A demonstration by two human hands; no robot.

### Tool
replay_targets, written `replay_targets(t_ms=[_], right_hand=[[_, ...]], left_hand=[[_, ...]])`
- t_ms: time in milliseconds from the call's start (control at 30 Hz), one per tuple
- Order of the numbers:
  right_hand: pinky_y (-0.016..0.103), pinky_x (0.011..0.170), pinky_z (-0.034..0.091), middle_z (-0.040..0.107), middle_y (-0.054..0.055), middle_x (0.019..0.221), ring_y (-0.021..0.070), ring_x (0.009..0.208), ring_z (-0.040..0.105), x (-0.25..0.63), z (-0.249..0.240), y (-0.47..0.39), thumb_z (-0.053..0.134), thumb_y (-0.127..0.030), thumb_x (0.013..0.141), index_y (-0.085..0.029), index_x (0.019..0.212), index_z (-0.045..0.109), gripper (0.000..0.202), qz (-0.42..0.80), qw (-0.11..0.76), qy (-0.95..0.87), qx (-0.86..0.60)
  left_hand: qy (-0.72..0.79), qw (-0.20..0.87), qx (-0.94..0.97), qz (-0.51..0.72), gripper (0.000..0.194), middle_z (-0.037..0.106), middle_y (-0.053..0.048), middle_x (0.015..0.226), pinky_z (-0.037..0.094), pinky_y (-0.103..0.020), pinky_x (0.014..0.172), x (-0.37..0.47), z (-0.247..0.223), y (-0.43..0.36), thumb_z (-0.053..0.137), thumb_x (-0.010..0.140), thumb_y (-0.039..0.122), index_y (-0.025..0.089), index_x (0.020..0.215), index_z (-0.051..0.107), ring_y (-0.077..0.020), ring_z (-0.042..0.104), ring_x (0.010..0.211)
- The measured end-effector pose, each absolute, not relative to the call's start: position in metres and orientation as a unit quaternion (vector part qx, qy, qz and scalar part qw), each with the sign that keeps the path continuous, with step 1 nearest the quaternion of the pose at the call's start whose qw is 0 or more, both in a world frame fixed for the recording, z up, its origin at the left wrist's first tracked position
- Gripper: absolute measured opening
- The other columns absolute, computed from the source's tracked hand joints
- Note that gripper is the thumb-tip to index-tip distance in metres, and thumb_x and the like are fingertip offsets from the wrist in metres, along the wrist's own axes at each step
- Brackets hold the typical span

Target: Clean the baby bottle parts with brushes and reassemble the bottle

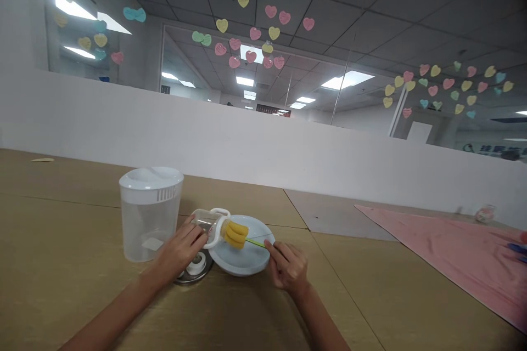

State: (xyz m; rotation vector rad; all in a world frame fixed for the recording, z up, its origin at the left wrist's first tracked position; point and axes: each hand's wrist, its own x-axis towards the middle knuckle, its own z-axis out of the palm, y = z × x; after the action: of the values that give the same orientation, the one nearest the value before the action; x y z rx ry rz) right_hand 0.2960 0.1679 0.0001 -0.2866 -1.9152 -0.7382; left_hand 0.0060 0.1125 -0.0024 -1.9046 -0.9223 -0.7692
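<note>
My left hand is closed around a clear baby bottle with white side handles, tipped on its side over a pale blue bowl. Pinched in my right hand is the thin green handle of a bottle brush. Its yellow sponge head is at the bottle's mouth; I cannot tell whether the tip is inside. Beneath my left hand, a round metal plate holds a white ring-shaped part, partly hidden.
A clear plastic container with a white lid stands left of the bowl. A pink cloth covers the table's right side, with a small jar by it. Behind the wooden table runs a low white wall below glass.
</note>
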Motion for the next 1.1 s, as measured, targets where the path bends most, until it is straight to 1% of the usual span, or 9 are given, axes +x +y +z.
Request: replay_targets(t_ms=[167,300,433,633,800,933,967,1033,1100], right_hand=[[0.024,0.05,0.037,0.059,0.006,0.066,0.0129,0.058,0.053,0.293,0.002,0.165,0.047,-0.005,0.073,-0.009,0.099,0.062,0.031,-0.33,0.504,-0.79,-0.111],[0.024,0.051,0.036,0.059,0.007,0.069,0.0122,0.058,0.052,0.29,0.001,0.162,0.048,-0.005,0.073,-0.008,0.101,0.062,0.031,-0.351,0.5,-0.784,-0.108],[0.026,0.053,0.037,0.061,0.007,0.074,0.0123,0.06,0.053,0.286,-0.002,0.16,0.048,-0.008,0.075,-0.01,0.105,0.061,0.033,-0.37,0.5,-0.773,-0.125],[0.026,0.05,0.036,0.062,0.006,0.075,0.0114,0.055,0.05,0.277,-0.01,0.158,0.049,-0.01,0.076,-0.01,0.107,0.06,0.033,-0.374,0.483,-0.781,-0.128],[0.025,0.053,0.039,0.062,0.005,0.075,0.0114,0.059,0.054,0.279,-0.014,0.163,0.048,-0.009,0.077,-0.012,0.108,0.06,0.033,-0.355,0.498,-0.779,-0.142],[0.024,0.057,0.042,0.062,0.005,0.074,0.0116,0.062,0.056,0.28,-0.014,0.165,0.049,-0.009,0.077,-0.015,0.109,0.06,0.035,-0.349,0.507,-0.773,-0.151],[0.024,0.057,0.043,0.062,0.005,0.074,0.0116,0.062,0.056,0.28,-0.013,0.165,0.048,-0.009,0.077,-0.015,0.109,0.06,0.034,-0.347,0.51,-0.773,-0.15],[0.023,0.057,0.044,0.062,0.005,0.073,0.0117,0.062,0.057,0.279,-0.012,0.164,0.048,-0.008,0.077,-0.015,0.108,0.061,0.035,-0.337,0.517,-0.773,-0.147],[0.023,0.058,0.045,0.063,0.005,0.073,0.012,0.063,0.058,0.279,-0.011,0.163,0.048,-0.007,0.077,-0.015,0.109,0.06,0.036,-0.326,0.525,-0.774,-0.137]], left_hand=[[-0.355,0.425,-0.769,-0.319,0.023,0.051,0.0,0.072,0.041,-0.048,0.099,0.016,-0.001,0.109,0.035,0.087,0.003,0.015,0.08,0.054,-0.0126,0.05,0.069],[-0.342,0.42,-0.774,-0.329,0.024,0.052,0.0,0.071,0.038,-0.048,0.101,0.027,0.002,0.104,0.036,0.087,0.004,0.016,0.074,0.051,-0.0109,0.05,0.067],[-0.343,0.419,-0.772,-0.333,0.026,0.054,0.0,0.072,0.038,-0.047,0.101,0.034,0.005,0.1,0.035,0.087,0.003,0.016,0.072,0.051,-0.0103,0.051,0.067],[-0.316,0.377,-0.796,-0.354,0.021,0.058,-0.001,0.074,0.042,-0.042,0.099,0.044,-0.007,0.105,0.038,0.089,0.011,0.019,0.079,0.054,-0.0119,0.055,0.071],[-0.324,0.382,-0.777,-0.382,0.016,0.06,-0.004,0.083,0.043,-0.038,0.095,0.042,-0.006,0.104,0.044,0.085,0.008,0.017,0.085,0.057,-0.0162,0.056,0.088],[-0.365,0.379,-0.75,-0.4,0.014,0.06,-0.004,0.083,0.046,-0.037,0.086,0.034,-0.004,0.1,0.046,0.083,0.006,0.016,0.082,0.057,-0.0174,0.054,0.084],[-0.383,0.373,-0.743,-0.403,0.014,0.06,-0.006,0.087,0.046,-0.038,0.085,0.032,-0.004,0.1,0.046,0.083,0.008,0.016,0.082,0.057,-0.0184,0.054,0.086],[-0.416,0.351,-0.732,-0.41,0.011,0.057,-0.011,0.104,0.044,-0.042,0.089,0.029,-0.005,0.099,0.048,0.083,0.011,0.016,0.083,0.058,-0.0238,0.051,0.102],[-0.438,0.309,-0.734,-0.417,0.007,0.048,-0.015,0.123,0.042,-0.044,0.094,0.027,-0.007,0.098,0.05,0.082,0.015,0.016,0.081,0.057,-0.0277,0.044,0.117]])
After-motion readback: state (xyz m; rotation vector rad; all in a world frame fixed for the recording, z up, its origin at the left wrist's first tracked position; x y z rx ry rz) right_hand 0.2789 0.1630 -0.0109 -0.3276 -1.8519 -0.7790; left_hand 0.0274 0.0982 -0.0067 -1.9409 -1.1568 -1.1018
